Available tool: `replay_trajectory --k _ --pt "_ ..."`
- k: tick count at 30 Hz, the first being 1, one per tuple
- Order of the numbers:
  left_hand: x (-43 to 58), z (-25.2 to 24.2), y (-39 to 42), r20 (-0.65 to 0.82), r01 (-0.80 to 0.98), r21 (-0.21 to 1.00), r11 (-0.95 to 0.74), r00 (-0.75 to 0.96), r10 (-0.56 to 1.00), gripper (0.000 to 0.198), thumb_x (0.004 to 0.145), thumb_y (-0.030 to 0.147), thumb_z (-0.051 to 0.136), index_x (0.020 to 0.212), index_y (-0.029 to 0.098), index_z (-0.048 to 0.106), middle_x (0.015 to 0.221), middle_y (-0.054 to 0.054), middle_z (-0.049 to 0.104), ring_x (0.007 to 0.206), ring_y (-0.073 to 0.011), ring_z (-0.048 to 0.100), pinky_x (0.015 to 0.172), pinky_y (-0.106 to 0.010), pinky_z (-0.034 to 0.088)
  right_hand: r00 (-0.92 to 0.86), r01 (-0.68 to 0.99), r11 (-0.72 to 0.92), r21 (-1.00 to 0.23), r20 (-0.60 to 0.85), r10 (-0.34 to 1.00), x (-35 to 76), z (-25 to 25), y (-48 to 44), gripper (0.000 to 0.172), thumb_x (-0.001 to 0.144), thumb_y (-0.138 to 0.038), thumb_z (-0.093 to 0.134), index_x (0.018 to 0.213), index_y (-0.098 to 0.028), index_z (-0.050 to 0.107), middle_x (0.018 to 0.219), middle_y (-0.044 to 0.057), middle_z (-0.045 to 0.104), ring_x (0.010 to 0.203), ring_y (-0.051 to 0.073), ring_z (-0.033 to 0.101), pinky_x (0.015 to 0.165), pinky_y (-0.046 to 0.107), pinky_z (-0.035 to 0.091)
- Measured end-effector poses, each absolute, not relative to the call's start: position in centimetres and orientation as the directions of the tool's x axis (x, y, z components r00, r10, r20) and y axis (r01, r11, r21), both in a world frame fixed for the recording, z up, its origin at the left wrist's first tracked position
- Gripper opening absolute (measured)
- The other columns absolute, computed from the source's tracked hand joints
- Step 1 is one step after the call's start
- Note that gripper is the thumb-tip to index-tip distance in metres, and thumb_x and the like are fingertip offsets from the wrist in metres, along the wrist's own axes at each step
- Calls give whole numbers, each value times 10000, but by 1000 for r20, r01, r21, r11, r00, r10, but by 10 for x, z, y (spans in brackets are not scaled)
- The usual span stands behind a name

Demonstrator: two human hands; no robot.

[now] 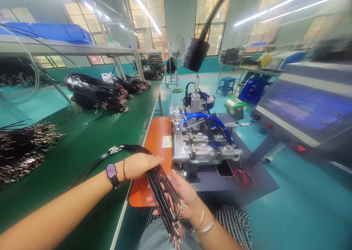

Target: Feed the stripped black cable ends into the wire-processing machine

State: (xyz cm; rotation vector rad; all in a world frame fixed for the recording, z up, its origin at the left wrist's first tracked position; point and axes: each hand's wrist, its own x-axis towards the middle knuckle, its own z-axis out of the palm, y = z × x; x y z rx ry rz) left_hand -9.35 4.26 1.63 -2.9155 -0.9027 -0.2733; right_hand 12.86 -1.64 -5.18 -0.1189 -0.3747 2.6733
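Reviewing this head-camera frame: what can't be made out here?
Head view:
- Blue screen of the grey console, right: blurred, unreadable.
- Yellow label on the orange plate: print too small.
- Left hand on the bundle of thin black wires: its back hides any grip.
- Wire tips below the right hand: blurred at the bottom edge.

Factory floor, cable-assembly workshop: long green counter [82,147] w/ heaps of black cables [93,92] piled along it, small machine [200,143] w/ blue air hoses [203,117] & a control screen [305,107] beside it, a bunch of cables [162,191] in work at the front. Blue crate [55,32] on a shelf [68,49] overhead, strip lights [145,11], standing fan [177,52], tall windows [211,8], teal painted floor [302,206]
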Motion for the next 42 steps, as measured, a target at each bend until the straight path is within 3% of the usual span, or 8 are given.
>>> replay_trajectory --k 5,9,11,20,23,27,36,42 --pt "-82 4 30 142 536 -80 -841 841 522 406 916 171 374 1315 157 441 1266 -115 567 1151 -206 541 987 -386 435 -940 -294 -924 -243 -102 326 126 -55 -13 715 954 -562 86 1105 -40 551 900 168 662 881 281 659 674 420 561" --pt "-77 -14 22 232 530 -90 -843 834 500 384 893 256 444 1250 121 487 1234 -151 580 1153 -236 534 1016 -453 412 -883 -420 -827 -374 -42 468 126 -53 -19 401 950 -455 381 1209 -166 482 1168 133 586 888 282 663 653 438 572" --pt "-78 -22 21 279 516 -97 -851 835 474 334 900 250 432 1195 121 521 1175 -152 612 1119 -226 555 994 -448 436 -856 -447 -776 -445 -40 515 126 -52 -25 393 917 -438 475 1219 -186 464 1213 142 558 899 300 661 637 431 575" --pt "-81 8 48 325 496 -131 -858 839 436 297 890 141 402 1129 182 573 1087 -125 647 1021 -207 604 916 -419 489 -721 -375 -770 -516 -359 592 126 -26 -15 461 985 -348 228 1030 -18 548 852 197 684 613 179 686 461 204 521" --pt "-57 19 33 310 509 -77 -858 830 464 356 839 252 514 1185 172 534 1103 -115 638 1025 -205 595 931 -385 487 -683 -370 -669 -645 -299 667 128 -16 -3 361 971 -321 287 1055 -45 504 748 162 685 522 165 662 383 166 459" --pt "-29 10 15 345 573 58 -817 757 555 324 832 183 468 1148 160 536 1069 -96 651 984 -203 609 913 -383 505 -680 -364 -575 -733 -213 701 145 -23 2 344 885 -456 466 992 -129 467 702 96 672 466 185 640 371 210 470" --pt "-31 -10 20 645 568 -102 -817 663 380 290 899 214 332 998 187 604 927 -61 709 830 -175 665 772 -303 563 -601 -399 -580 -710 -275 750 137 -34 12 302 572 -355 693 677 -124 529 522 -5 500 463 133 531 461 243 436" --pt "-42 -6 27 648 561 -148 -814 677 349 292 895 143 314 916 180 603 835 -44 700 746 -156 650 735 -294 552 -482 -152 -327 -933 -219 849 131 -30 21 255 674 -365 633 640 -126 552 535 -39 451 477 70 377 496 206 310"
